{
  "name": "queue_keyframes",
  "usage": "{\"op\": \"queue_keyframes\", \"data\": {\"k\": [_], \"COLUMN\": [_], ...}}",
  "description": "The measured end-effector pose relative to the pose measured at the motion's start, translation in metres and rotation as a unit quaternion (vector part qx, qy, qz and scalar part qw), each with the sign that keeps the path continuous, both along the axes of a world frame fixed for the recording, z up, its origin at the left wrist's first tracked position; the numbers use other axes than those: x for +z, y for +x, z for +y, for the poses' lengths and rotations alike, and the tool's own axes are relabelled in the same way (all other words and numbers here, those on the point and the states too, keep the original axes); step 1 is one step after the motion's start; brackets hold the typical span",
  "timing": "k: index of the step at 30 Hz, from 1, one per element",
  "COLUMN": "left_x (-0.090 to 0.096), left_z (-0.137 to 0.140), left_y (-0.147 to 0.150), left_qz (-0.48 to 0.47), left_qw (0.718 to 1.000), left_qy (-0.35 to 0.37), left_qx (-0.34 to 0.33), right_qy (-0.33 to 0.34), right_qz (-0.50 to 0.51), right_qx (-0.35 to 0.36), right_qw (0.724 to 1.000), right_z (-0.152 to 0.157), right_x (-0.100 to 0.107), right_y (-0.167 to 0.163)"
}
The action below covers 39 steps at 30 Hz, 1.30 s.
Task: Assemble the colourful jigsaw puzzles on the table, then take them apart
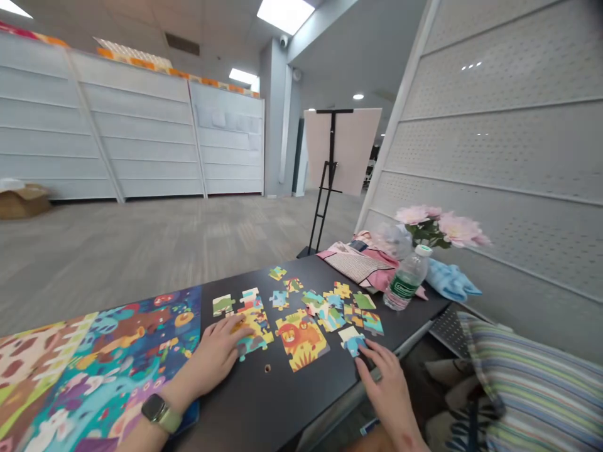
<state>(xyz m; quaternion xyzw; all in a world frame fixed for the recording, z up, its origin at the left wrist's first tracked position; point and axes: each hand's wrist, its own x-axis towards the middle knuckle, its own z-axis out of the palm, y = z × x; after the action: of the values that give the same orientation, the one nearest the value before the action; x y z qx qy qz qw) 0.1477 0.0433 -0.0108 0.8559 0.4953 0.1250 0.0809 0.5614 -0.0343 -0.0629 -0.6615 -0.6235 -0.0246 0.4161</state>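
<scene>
My left hand [219, 351] lies with its fingers stretched over a joined group of puzzle pieces [257, 323] and partly covers them. My right hand [384, 373] has thumb and index finger at the right edge of a puzzle piece with a blue animal [351, 339], which is on the black table near its front edge. Between the hands sits a joined lion section [301, 339]. A green and cream piece [223, 305] is beside the group under my left hand. Farther back is a heap of loose puzzle pieces [330, 311], several overlapping.
Colourful picture boards [136, 351] cover the table's left end. At the back right stand a water bottle [407, 279], pink cloth [362, 263], a blue cloth [452, 280] and pink flowers [459, 229]. A striped cushion [541, 383] is at the right, below the table [245, 414].
</scene>
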Motion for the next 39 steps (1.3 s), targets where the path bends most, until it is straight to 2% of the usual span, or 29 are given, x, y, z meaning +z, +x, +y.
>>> {"op": "queue_keyframes", "data": {"k": [10, 13, 16, 19, 23, 27, 30, 32, 35, 39], "left_x": [-0.007, -0.008, -0.006, 0.002, 0.016, 0.026, 0.027, 0.028, 0.028, 0.029], "left_z": [0.0, 0.001, 0.0, -0.004, -0.011, -0.016, -0.016, -0.016, -0.017, -0.021], "left_y": [-0.007, -0.01, -0.012, -0.01, -0.003, 0.001, 0.001, 0.001, 0.001, 0.002], "left_qz": [-0.014, -0.041, -0.061, -0.052, -0.039, -0.047, -0.056, -0.066, -0.072, -0.06], "left_qw": [1.0, 0.999, 0.998, 0.998, 0.999, 0.999, 0.998, 0.998, 0.997, 0.998], "left_qy": [0.014, 0.017, 0.026, 0.024, 0.012, 0.011, 0.002, -0.001, 0.0, -0.001], "left_qx": [-0.016, -0.004, 0.004, -0.005, -0.012, -0.009, -0.009, -0.014, -0.022, -0.023], "right_qy": [-0.013, -0.034, -0.053, -0.052, -0.071, -0.155, -0.205, -0.187, -0.173, -0.21], "right_qz": [0.058, 0.045, 0.01, 0.003, 0.049, 0.092, 0.156, 0.207, 0.23, 0.191], "right_qx": [-0.025, -0.064, -0.07, -0.058, -0.042, -0.001, 0.082, 0.144, 0.224, 0.253], "right_qw": [0.998, 0.996, 0.996, 0.997, 0.995, 0.984, 0.963, 0.95, 0.931, 0.925], "right_z": [-0.013, -0.008, 0.001, 0.011, 0.024, 0.034, 0.045, 0.06, 0.098, 0.162], "right_x": [0.002, 0.009, 0.016, 0.017, 0.013, 0.021, 0.041, 0.058, 0.078, 0.078], "right_y": [-0.012, -0.018, -0.025, -0.026, -0.015, 0.004, 0.002, -0.019, -0.078, -0.161]}}
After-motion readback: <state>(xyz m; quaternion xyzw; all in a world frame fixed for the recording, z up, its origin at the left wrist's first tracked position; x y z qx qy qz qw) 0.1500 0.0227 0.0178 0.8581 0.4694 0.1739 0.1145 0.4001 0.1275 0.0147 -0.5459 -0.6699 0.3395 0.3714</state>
